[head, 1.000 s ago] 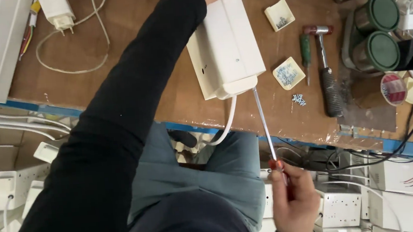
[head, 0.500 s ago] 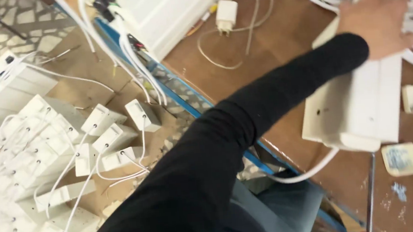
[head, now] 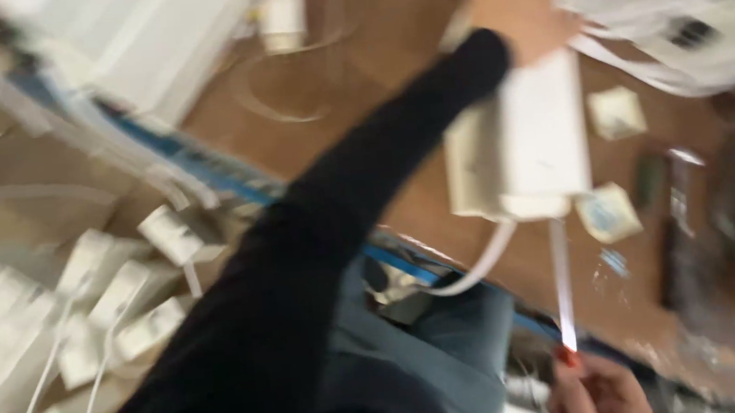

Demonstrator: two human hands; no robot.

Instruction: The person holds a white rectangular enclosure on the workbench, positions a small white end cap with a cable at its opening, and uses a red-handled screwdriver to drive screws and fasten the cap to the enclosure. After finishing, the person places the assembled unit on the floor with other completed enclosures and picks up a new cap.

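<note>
The picture is heavily blurred by motion. My left hand [head: 520, 9], in a black sleeve, reaches across the wooden bench [head: 358, 101] and rests on the far end of a white box-shaped device [head: 529, 144]. A white cable [head: 479, 268] hangs from the device's near end. My right hand [head: 598, 390] is at the bottom edge, holding a long screwdriver [head: 562, 287] with a red handle; its shaft points up at the device's near end.
Many white boxes with cables [head: 102, 309] lie on the floor at the left. A white adapter [head: 282, 21] and its looped cord lie on the bench. Small square parts [head: 614, 112], dark tools [head: 671, 233] and white cables [head: 679, 20] sit at the right.
The view swung left toward the floor boxes and has now swung partly back right. My right hand and the screwdriver are in view again. My left hand has stayed on the white device.
</note>
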